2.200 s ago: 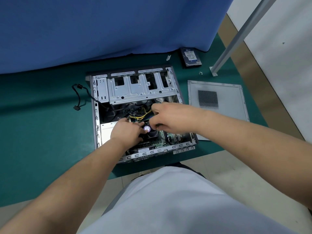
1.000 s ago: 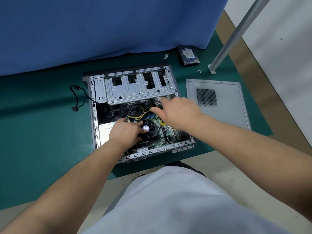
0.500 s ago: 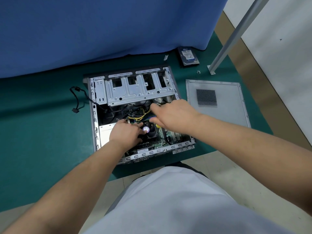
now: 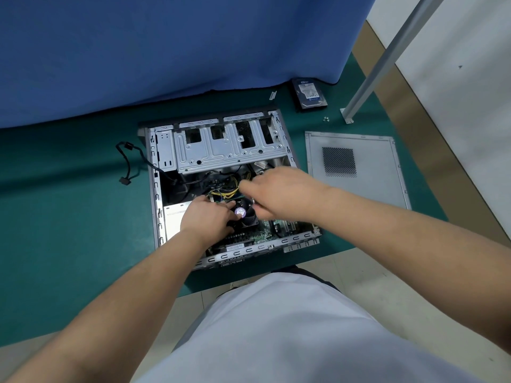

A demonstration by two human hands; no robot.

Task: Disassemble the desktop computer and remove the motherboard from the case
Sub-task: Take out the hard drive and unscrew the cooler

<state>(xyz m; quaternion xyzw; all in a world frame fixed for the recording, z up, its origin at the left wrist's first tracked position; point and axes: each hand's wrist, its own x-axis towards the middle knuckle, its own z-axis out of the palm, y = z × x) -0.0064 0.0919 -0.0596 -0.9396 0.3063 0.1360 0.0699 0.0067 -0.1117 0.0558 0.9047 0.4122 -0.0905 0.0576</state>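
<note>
Person: a white garment (image 4: 290,335) fills the near foreground, both bare forearms reaching forward over the tabletop (image 4: 69,217).
Case: the open computer case (image 4: 221,244) lies on its side on the green tabletop, its near rail just below both hands.
Motherboard: the green motherboard (image 4: 260,234) sits inside the case, showing beneath and between the 2 hands.
Left hand: the left hand (image 4: 206,217) rests on the board beside the cooler fan (image 4: 244,214), fingers curled down at the fan's left edge; whether its grip closes on anything cannot be told.
Right hand: the right hand (image 4: 279,193) hovers just right of and above the fan, fingers curled under; what its grip holds is hidden.
Cables: yellow cables (image 4: 228,192) bunch just beyond the left hand.
Drive cage: a bare metal drive cage (image 4: 229,150) spans the case beyond both hands.
Side panel: a grey side panel (image 4: 367,172) lies flat to the right of the right hand.
Hard drive: a hard drive (image 4: 309,95) sits far beyond, against the blue curtain (image 4: 166,51).
</note>
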